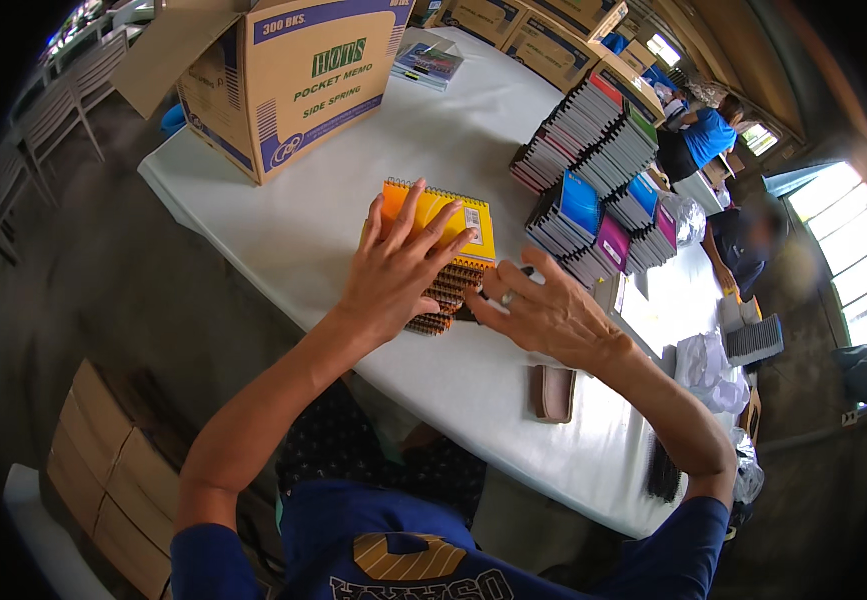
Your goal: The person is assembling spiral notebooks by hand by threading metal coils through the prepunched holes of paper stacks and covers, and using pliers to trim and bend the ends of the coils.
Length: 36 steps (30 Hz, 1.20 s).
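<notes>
Notebooks, a spiral-bound stack with an orange-and-yellow cover on top, lie on the white table directly under the left hand. That hand's fingers are spread wide and flat on the top cover, gripping nothing. Just right of those fingers, the right hand rests loosely curled beside the stack's coiled edge; it seems to pinch a thin dark pen, though the view is too blurred to be sure. Beyond the fingertips stand taller notebook piles and a cardboard box. A brown pouch lies near the right wrist.
</notes>
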Each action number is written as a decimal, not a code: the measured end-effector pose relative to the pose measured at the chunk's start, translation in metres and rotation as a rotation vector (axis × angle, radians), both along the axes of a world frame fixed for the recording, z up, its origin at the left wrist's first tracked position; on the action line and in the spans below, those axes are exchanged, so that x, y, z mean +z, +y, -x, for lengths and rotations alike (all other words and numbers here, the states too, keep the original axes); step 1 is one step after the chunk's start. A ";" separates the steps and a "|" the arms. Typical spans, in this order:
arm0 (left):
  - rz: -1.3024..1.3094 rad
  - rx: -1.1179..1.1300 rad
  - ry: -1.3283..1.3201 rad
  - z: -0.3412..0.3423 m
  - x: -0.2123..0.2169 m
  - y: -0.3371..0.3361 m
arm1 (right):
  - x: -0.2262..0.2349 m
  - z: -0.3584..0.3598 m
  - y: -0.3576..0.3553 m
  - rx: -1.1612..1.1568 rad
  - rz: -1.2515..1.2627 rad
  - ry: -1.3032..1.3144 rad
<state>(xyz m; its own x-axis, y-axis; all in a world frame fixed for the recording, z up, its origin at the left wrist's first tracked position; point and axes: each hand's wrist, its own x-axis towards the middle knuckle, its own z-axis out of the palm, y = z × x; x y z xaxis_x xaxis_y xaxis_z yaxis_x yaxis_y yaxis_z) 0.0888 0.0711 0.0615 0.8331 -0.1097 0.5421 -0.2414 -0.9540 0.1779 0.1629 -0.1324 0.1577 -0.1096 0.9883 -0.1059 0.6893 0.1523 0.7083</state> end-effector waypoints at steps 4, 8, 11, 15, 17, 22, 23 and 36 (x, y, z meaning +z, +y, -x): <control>-0.053 0.044 0.034 0.001 -0.001 0.002 | -0.017 -0.019 -0.002 0.193 0.016 -0.143; -0.050 0.037 0.036 0.000 -0.001 0.002 | -0.019 -0.024 -0.006 0.199 0.024 -0.139; -0.037 0.033 0.040 0.000 -0.003 0.003 | -0.019 -0.022 -0.006 0.217 0.011 -0.170; -0.067 0.044 0.040 0.002 -0.001 0.000 | -0.012 -0.017 -0.005 0.245 0.025 -0.201; -0.071 0.047 0.018 0.001 -0.002 0.000 | -0.012 -0.017 -0.005 0.244 0.018 -0.189; -0.076 0.047 0.039 -0.001 -0.004 0.001 | -0.021 0.019 -0.001 -0.206 0.032 -0.058; -0.077 0.052 0.033 -0.001 -0.004 0.001 | -0.025 0.022 0.004 -0.207 0.031 -0.056; -0.077 0.059 0.066 0.000 -0.001 0.000 | -0.020 -0.020 -0.001 0.189 -0.029 -0.033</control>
<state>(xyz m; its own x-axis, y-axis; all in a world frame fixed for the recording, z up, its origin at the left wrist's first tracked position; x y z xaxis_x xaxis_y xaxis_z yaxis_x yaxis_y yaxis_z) 0.0885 0.0714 0.0601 0.8731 -0.0985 0.4775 -0.1742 -0.9777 0.1169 0.1826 -0.1329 0.1376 -0.2902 0.9532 -0.0845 0.6269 0.2561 0.7358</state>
